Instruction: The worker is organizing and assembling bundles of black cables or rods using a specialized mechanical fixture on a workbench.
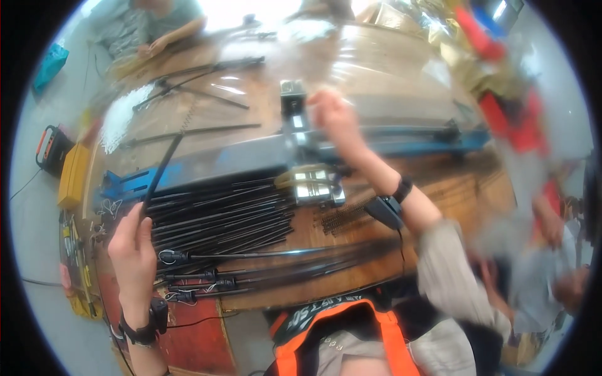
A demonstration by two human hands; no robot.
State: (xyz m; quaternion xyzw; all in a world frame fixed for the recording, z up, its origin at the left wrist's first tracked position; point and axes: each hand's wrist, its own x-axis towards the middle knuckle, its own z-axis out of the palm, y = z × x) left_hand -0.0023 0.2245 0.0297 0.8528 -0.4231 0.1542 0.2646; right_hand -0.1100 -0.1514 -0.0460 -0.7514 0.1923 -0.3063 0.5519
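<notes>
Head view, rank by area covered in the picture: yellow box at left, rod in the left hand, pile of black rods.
1. Pile of black rods
2. Yellow box
3. Thin rod in the left hand

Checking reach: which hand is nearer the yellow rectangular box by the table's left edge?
Left. The left hand, holding a thin black rod, is right of and below the box in view; the right hand is farther right.

Wooden table [306,220]: black rods [219,213], dark springs [342,219], blue rail [244,152], white pile [124,116] on top.
</notes>
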